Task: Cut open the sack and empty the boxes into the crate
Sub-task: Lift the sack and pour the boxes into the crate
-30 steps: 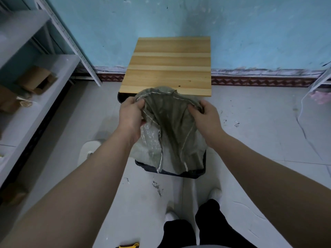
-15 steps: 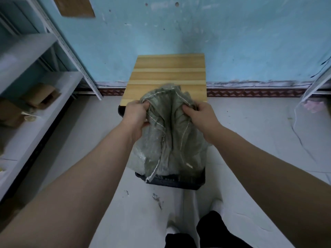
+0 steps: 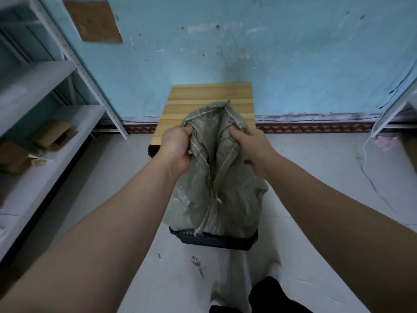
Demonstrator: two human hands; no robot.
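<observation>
A grey-green woven sack (image 3: 216, 181) with pale stitched seams hangs upside down in front of me. My left hand (image 3: 176, 147) grips its bunched upper end on the left and my right hand (image 3: 252, 150) grips it on the right. The sack's lower part reaches into a dark plastic crate (image 3: 214, 240) standing on the floor. Only the crate's near rim shows; its inside and any boxes are hidden by the sack.
A low wooden table (image 3: 209, 102) stands behind the sack against the blue wall. Grey metal shelving (image 3: 45, 132) at the left holds cardboard boxes (image 3: 53, 134). Another rack leg (image 3: 390, 114) is at the right. My legs (image 3: 266, 297) show at the bottom.
Both hands have lifted the sack's top end higher, and more of the sack now hangs stretched above the crate. The view has tilted upward, showing more wall.
</observation>
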